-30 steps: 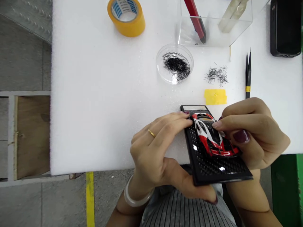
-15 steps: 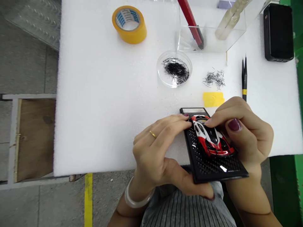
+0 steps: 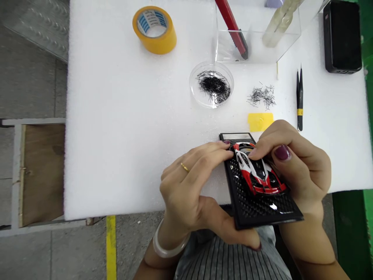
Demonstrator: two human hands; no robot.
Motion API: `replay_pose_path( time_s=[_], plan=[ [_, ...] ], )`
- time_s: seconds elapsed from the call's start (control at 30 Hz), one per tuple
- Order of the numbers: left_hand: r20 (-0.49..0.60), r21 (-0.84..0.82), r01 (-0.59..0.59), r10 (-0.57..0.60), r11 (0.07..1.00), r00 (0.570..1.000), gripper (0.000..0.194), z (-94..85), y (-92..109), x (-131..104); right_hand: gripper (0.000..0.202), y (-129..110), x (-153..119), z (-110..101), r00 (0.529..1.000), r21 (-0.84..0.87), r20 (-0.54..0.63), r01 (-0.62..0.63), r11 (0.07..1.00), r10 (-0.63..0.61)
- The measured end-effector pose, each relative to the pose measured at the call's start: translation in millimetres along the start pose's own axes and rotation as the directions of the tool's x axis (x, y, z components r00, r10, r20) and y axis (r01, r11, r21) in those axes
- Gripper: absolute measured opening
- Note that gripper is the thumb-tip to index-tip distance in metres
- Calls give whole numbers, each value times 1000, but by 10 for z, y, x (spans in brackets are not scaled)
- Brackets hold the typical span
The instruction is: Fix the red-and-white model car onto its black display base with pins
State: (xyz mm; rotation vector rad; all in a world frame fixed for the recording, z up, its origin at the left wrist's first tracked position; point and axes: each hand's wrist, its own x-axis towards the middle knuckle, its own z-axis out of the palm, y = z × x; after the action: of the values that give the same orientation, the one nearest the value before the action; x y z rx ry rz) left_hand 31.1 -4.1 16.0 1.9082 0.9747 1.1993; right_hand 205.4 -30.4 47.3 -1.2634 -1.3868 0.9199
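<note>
One toy car on one black base lies at three o'clock from the left hand, which clamps the base. The right hand touches the car with one fingertip; whether it pinches, I cannot tell. The base reaches past the six-o'clock edge of the table, which stretches toward nine.

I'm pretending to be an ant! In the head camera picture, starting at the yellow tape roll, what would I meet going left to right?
Yellow tape roll → clear round dish → red-and-white model car → black tweezers → black boxy device.
</note>
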Motion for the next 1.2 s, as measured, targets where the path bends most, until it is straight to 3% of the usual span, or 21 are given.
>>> replay_pose_path(
  time_s=[0.07, 0.13, 0.23, 0.3, 0.43, 0.5, 0.67, 0.77, 0.83, 0.93, 1.03, 1.2],
  plan=[
    [-8, -2, -2, 2, 1000, 1000, 72, -2, 10, 3, 24, 6, -10, 44, 999, 40, -45, -17, 999, 19],
    [-20, -2, -2, 2, 1000, 1000, 72, 3, 14, 5, 23, 26, -27, 95, 986, 82, -169, -3, 997, 17],
    [-25, -3, -9, 9, 1000, 1000, 72, 17, -5, 4, 22, 81, -78, 125, 940, 55, -338, 74, 996, -51],
    [-33, -15, -30, 30, 999, 999, 76, 28, -33, 1, 23, 120, -139, 99, 926, 11, -363, 116, 993, -104],
    [-50, -22, -67, 66, 997, 997, 81, 34, -59, 14, 36, 137, -303, 30, 919, -43, -363, 145, 988, -151],
    [-31, -1, -53, 52, 999, 998, 80, 29, -27, 24, 34, 79, -385, 7, 924, -85, -355, 118, 989, -141],
    [-30, 87, -43, 45, 995, 999, 75, 92, 121, -32, 42, -264, -533, -124, 962, -239, -226, -205, 949, 151],
    [-97, 115, -84, 95, 990, 991, 64, 209, 182, -126, 39, -430, -579, -213, 958, -433, -102, -285, 855, 268],
    [-114, 135, -103, 119, 986, 986, 59, 288, 209, -190, 33, -451, -596, -236, 947, -491, -116, -316, 812, 299],
    [-112, 158, -134, 153, 978, 982, 57, 361, 236, -259, 23, -367, -614, -242, 931, -447, -211, -362, 818, 297],
    [-119, 151, -139, 158, 979, 980, 64, 358, 241, -276, 20, -244, -630, -281, 922, -274, -245, -363, 890, 301],
    [-177, 178, -132, 164, 975, 971, 55, 200, 290, -182, 18, -178, -605, -410, 921, -43, -70, -385, 922, 382]
  ],
)
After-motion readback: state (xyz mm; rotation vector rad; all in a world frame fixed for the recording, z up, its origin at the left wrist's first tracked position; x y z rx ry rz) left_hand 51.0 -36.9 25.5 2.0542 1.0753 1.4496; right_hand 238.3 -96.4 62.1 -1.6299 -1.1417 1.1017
